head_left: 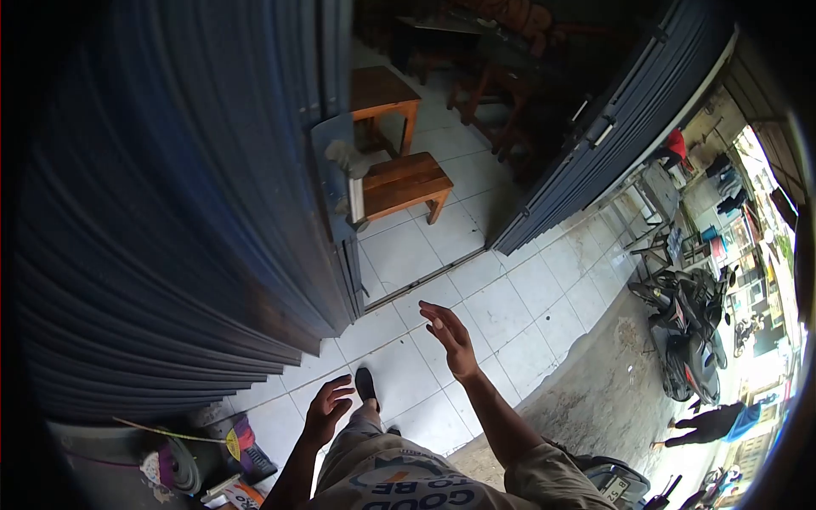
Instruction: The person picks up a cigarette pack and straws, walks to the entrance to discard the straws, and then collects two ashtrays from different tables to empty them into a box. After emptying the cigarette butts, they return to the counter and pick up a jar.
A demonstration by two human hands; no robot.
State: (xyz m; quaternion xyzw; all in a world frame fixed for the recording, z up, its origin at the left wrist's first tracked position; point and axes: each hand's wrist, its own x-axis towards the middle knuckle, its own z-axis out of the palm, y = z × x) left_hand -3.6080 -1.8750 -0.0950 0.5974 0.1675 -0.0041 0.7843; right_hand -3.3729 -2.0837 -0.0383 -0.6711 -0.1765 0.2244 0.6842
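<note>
My left hand is held out low in front of my body, fingers apart and slightly curled, with nothing in it. It is nearest to the blue folding metal door on the left. My right hand reaches further forward over the white tiled floor, its fingers stretched out and holding nothing. Neither hand touches anything that I can see. Past my hands, the doorway's floor track runs between the left door and the folded right-hand door panels.
A wooden bench and a wooden table stand just inside the dark room. A rolled grey hose or mat lies at lower left. Parked motorbikes and a person are out on the right.
</note>
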